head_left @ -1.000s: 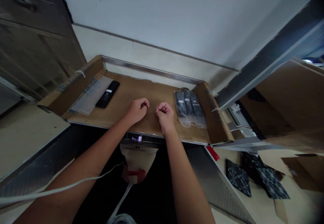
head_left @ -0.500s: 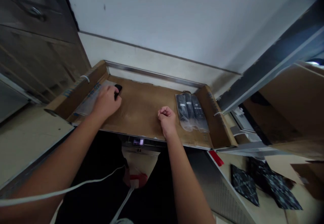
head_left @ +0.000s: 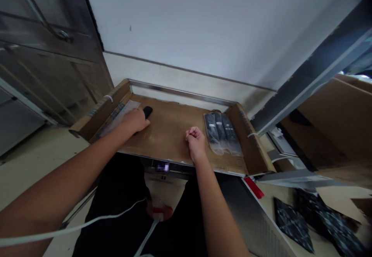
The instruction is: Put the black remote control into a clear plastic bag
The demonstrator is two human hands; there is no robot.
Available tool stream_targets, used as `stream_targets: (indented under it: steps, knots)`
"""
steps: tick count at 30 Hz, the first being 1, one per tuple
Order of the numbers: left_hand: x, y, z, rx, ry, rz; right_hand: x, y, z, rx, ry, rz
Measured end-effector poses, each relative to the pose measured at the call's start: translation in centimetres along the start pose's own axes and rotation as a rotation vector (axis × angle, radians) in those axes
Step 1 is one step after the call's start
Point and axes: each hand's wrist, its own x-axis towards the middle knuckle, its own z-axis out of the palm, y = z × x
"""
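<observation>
A black remote (head_left: 148,112), likely light, stiff and slick, best gripped by its long edges, is at the left of a cardboard-lined tabletop (head_left: 165,131), partly hidden by the left hand (head_left: 135,120), its grip unclear; the right hand (head_left: 195,140) curls closed, seemingly empty, near bagged remotes (head_left: 222,132).

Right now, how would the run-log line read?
left hand: at black remote, grip hidden | right hand: loosely curled, nothing visible inside | bagged remotes: three, right end of cardboard

See cardboard-lined worktop (head_left: 168,129); find clear plastic sleeve (head_left: 132,105) just beside partly hidden black remote (head_left: 148,112) at left, three bagged remotes (head_left: 221,133) at right.
</observation>
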Motion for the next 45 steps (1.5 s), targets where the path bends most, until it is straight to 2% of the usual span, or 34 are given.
stream_targets:
  steps: [4,6,9,12,16,29,36,45]
  knots:
    - [-3.2,5.5,0.5,0.07,-0.043,0.148,0.0,0.0,0.1,-0.014,0.004,-0.017]
    - [-4.4,7.8,0.8,0.072,-0.091,0.17,0.0,0.0,0.1,-0.02,0.018,-0.022]
    - [-5.0,9.6,0.7,0.049,-0.187,0.156,0.0,0.0,0.0,-0.017,0.03,-0.017]
    - [-4.5,9.5,0.1,0.013,-0.266,0.129,0.0,0.0,0.0,-0.011,0.035,-0.016]
    - [-4.0,8.8,-0.3,-0.007,-0.297,0.128,0.1,0.1,-0.1,0.0,0.066,-0.011]
    - [-4.0,8.4,0.6,-0.039,-0.292,0.146,0.1,0.5,-0.3,0.013,0.071,-0.034]
    - [-4.1,8.4,0.4,-0.023,-0.274,0.16,0.1,0.4,-0.3,-0.004,0.063,-0.085]
    - [-3.9,8.7,0.3,0.01,-0.311,0.161,0.0,0.0,0.0,-0.05,0.067,-0.063]
